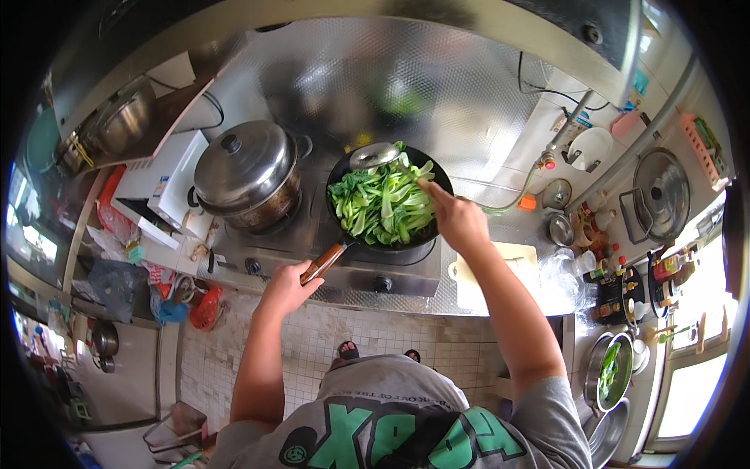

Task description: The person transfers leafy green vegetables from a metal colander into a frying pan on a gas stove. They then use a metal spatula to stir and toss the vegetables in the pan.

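Note:
My left hand (293, 286) grips the brown handle (323, 264) of a black wok on the right burner. Leafy green bok choy (384, 202) fills much of the wok (446, 176). Over the wok's right rim, my right hand (458, 217) is closed around the handle of a metal ladle or spatula. The utensil's shiny metal head (375, 156) lies over the greens near the wok's far edge; part of its shaft is hard to make out among the stalks. To the left, a large lidded steel pot (249, 176) stands on the other burner.
A cream cutting board (527, 275) lies right of the gas stove (351, 272), beside crumpled clear plastic (562, 281). Bottles and jars crowd the right corner. A steel bowl (609, 372) holds more greens. Left are a white appliance (170, 176) and plastic bags (117, 287). A range hood (457, 17) overhangs the stove.

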`<state>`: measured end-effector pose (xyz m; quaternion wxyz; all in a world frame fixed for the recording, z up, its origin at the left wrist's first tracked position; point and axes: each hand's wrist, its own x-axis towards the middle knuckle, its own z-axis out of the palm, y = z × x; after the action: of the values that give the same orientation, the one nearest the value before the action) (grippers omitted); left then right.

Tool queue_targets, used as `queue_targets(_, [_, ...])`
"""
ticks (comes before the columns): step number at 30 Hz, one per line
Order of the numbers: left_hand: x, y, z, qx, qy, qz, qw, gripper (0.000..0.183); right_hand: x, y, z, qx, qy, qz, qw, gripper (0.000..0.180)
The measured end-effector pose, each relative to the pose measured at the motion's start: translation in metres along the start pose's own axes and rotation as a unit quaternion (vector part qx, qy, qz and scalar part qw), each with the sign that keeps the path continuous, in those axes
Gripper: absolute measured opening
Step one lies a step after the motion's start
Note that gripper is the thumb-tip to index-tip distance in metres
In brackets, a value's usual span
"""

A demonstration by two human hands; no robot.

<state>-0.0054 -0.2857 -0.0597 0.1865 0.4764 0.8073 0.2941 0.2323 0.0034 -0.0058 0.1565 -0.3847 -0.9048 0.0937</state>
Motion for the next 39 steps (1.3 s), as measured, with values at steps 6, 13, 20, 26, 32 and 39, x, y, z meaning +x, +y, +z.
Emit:
queue_targets(6, [0.001,0.006,-0.003,-0.007,-0.006,0.009,1.000,0.037,-0.011,0.003,0.011,-0.030,-0.080,0.025,0.996,0.050])
queue_targets(13, [0.000,0.012,-0.003,0.003,-0.011,-0.007,1.000,0.041,-0.073,0.053,-0.013,0.026,-0.055,0.014,0.998,0.049])
queue_targets(20, [-0.001,0.005,-0.001,0.021,-0.016,-0.015,1.000,0.051,-0.103,0.058,-0.064,0.113,0.024,-0.049,0.992,0.046])
queue_targets(26, [0.003,0.011,-0.004,0.005,-0.022,-0.008,1.000,0.048,-0.034,0.032,-0.039,0.094,0.057,-0.032,0.993,0.042])
queue_targets(32, [0.004,0.012,-0.006,-0.009,-0.034,-0.019,0.999,0.045,0.012,-0.011,0.003,-0.035,-0.090,-0.006,0.995,0.039])
queue_targets(39, [0.001,0.003,0.002,-0.010,0.000,-0.007,1.000,0.052,-0.041,0.013,-0.032,-0.094,-0.123,-0.029,0.988,0.048])
